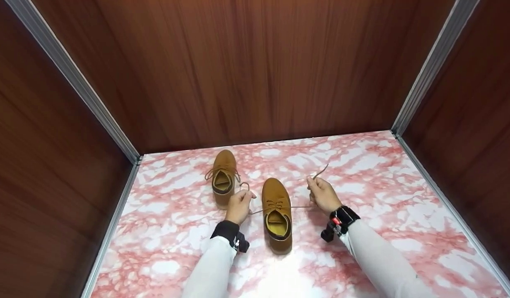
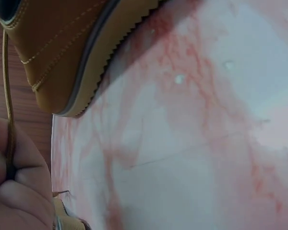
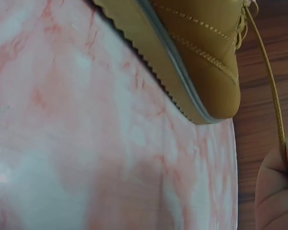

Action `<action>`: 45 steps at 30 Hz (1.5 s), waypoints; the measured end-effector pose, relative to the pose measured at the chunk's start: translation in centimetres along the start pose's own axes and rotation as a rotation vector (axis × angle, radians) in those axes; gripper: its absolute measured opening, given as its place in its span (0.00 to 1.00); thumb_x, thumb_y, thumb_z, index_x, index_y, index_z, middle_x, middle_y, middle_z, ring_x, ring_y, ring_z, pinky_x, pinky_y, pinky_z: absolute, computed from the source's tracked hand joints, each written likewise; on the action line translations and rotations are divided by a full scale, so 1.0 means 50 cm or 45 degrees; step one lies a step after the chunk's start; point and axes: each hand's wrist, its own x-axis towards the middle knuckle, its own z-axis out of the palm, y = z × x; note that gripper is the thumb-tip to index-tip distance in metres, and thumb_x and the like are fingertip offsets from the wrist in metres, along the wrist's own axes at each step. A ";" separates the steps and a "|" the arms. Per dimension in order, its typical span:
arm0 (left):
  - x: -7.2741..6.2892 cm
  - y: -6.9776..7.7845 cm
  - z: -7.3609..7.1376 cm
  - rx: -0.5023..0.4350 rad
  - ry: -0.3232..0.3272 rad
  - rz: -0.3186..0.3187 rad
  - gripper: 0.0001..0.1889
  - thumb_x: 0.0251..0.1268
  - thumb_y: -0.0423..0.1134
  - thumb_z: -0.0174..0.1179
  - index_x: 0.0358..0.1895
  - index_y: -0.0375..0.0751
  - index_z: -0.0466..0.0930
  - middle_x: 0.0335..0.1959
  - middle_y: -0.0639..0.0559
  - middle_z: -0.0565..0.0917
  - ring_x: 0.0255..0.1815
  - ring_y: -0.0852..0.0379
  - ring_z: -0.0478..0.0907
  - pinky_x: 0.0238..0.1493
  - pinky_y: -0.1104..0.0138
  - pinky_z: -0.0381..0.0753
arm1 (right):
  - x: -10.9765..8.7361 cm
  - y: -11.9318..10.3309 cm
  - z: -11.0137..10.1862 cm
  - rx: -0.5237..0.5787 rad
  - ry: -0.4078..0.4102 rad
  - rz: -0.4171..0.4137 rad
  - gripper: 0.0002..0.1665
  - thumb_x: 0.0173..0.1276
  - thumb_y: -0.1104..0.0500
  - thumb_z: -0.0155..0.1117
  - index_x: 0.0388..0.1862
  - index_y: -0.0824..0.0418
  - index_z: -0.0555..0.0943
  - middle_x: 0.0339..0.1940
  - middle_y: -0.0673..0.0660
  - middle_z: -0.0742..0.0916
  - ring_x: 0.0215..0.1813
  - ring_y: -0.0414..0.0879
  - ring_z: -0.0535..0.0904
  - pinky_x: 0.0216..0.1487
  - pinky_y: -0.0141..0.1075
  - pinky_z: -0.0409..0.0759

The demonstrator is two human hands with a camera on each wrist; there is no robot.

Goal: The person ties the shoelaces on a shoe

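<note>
A tan lace-up shoe (image 1: 275,192) stands on the table between the two hands, toe pointing away. Its shoelace (image 1: 301,206) stretches out sideways from the eyelets to both hands. On the left side the left hand (image 1: 239,205) grips one lace end, and a short tail curls up past the fingers. At the right, the right hand (image 1: 323,194) pinches the other end, whose tip sticks up beyond the thumb. Both wrist views show a taut lace (image 2: 7,86) running from the shoe into curled fingers; in the right wrist view the lace (image 3: 273,91) also slants down.
A second tan shoe (image 1: 225,163) stands farther back on the left, its laces hanging at its sides. Red-and-white marbled table (image 1: 362,165) lies beneath everything. Brown wood-grain panels (image 1: 255,74) with grey metal edging (image 1: 433,58) enclose the back and both sides.
</note>
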 end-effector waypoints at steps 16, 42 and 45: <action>-0.010 -0.050 0.018 -0.205 -0.050 -0.087 0.15 0.82 0.39 0.51 0.43 0.30 0.83 0.12 0.59 0.68 0.15 0.62 0.70 0.17 0.72 0.70 | 0.004 0.048 0.003 -0.079 -0.034 0.106 0.23 0.86 0.48 0.48 0.37 0.67 0.69 0.14 0.47 0.67 0.16 0.41 0.63 0.22 0.33 0.68; -0.018 -0.069 0.038 -0.510 -0.083 -0.252 0.18 0.85 0.41 0.47 0.51 0.24 0.75 0.15 0.61 0.59 0.17 0.64 0.61 0.25 0.70 0.71 | -0.007 0.068 0.023 -0.166 -0.026 0.141 0.25 0.86 0.48 0.49 0.41 0.71 0.71 0.13 0.48 0.72 0.16 0.41 0.70 0.21 0.31 0.71; -0.016 -0.074 0.037 -0.572 -0.103 -0.272 0.18 0.86 0.41 0.46 0.53 0.23 0.73 0.17 0.61 0.58 0.17 0.64 0.58 0.30 0.69 0.77 | -0.009 0.070 0.028 -0.177 0.003 0.131 0.26 0.86 0.47 0.49 0.41 0.71 0.72 0.13 0.48 0.73 0.16 0.41 0.70 0.21 0.31 0.71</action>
